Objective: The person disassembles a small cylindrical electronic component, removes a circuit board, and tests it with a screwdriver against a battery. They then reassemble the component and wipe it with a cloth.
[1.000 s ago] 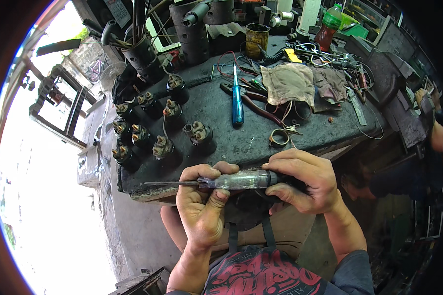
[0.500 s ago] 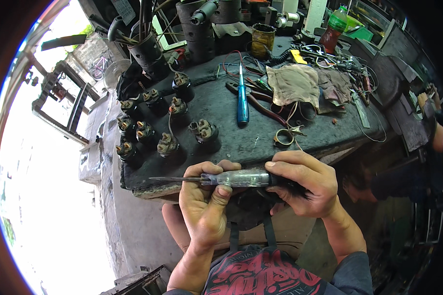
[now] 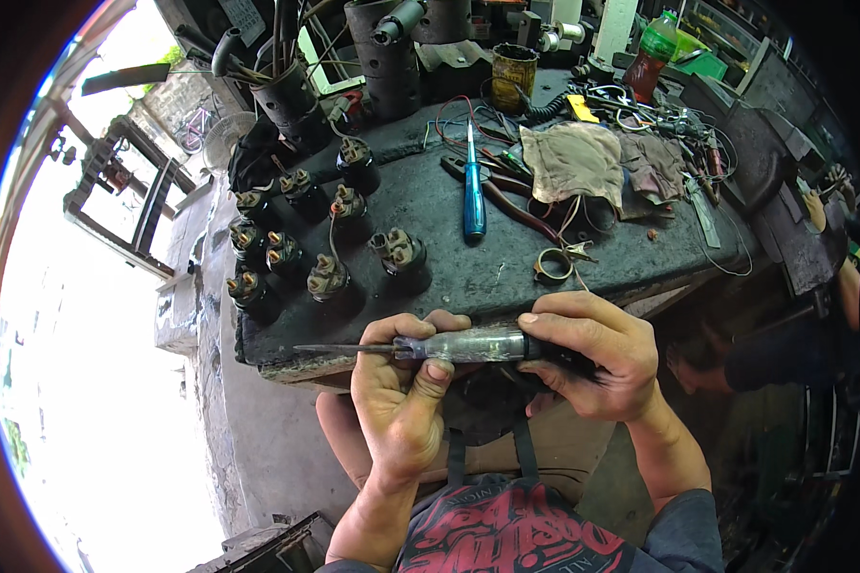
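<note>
A test light [image 3: 463,347] with a clear plastic handle and a thin pointed metal probe lies level between my hands, just off the bench's front edge. My left hand [image 3: 401,401] is closed on it where the probe meets the handle, thumb below and fingers above, and the tip points left. At the other end, my right hand [image 3: 597,355] pinches the black end of the handle; its palm hides part of that end. Just beyond on the bench stand several black starter solenoids [image 3: 398,250] with copper studs. A metal ring clamp [image 3: 552,266] lies nearest my right hand.
On the dark bench [image 3: 430,304] lie a blue screwdriver [image 3: 475,201], red-handled pliers [image 3: 524,215] and a cloth rag [image 3: 573,162]. Tangled wires and tools [image 3: 655,116] spread at the back right, near a bottle [image 3: 652,55]. A rusty can [image 3: 513,78] stands behind. Another person's arm [image 3: 849,296] shows at far right.
</note>
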`<state>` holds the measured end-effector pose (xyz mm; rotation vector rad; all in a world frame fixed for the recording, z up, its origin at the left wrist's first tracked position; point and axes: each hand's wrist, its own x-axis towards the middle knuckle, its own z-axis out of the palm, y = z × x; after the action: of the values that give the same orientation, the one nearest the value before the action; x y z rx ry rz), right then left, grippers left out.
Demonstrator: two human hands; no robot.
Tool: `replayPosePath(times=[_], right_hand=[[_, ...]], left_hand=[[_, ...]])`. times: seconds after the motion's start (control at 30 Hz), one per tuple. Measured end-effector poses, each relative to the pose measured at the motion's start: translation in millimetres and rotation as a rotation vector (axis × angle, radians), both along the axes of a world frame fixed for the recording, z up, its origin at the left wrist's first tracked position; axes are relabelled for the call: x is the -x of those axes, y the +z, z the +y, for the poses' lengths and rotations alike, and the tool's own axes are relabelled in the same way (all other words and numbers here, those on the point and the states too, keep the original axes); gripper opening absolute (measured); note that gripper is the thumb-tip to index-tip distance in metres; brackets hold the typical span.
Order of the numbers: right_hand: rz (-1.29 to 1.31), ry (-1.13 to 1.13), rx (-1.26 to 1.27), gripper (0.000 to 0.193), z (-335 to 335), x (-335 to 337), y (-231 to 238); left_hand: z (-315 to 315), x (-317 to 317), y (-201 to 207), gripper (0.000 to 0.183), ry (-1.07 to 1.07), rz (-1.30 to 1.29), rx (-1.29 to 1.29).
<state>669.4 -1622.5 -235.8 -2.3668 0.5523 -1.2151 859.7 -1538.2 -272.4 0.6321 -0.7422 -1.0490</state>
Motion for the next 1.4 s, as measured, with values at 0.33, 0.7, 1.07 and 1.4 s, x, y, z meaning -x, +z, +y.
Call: replayPosePath(times=[0.33,0.7,1.07,1.4], right_hand=[[0.004,0.013,-0.022,0.045,0,-1,-1],[0.111,0.063,-0.133,0.029,-8,5,0],[-0.012,0.039,-0.356,0.025,-10,-3,-6],[0.135,0.088,-0.27,0.026,-12,4,2]], left_hand=[[1,-3,-1,0.034,-0.001,-0.01,0.002],[-4,-3,-13,0.032,-0.043,-0.008,0.112],[-8,2,-14,0.031,-0.029,0.042,0.083],[-9,-1,-14,0.031,-0.036,0.03,0.077]])
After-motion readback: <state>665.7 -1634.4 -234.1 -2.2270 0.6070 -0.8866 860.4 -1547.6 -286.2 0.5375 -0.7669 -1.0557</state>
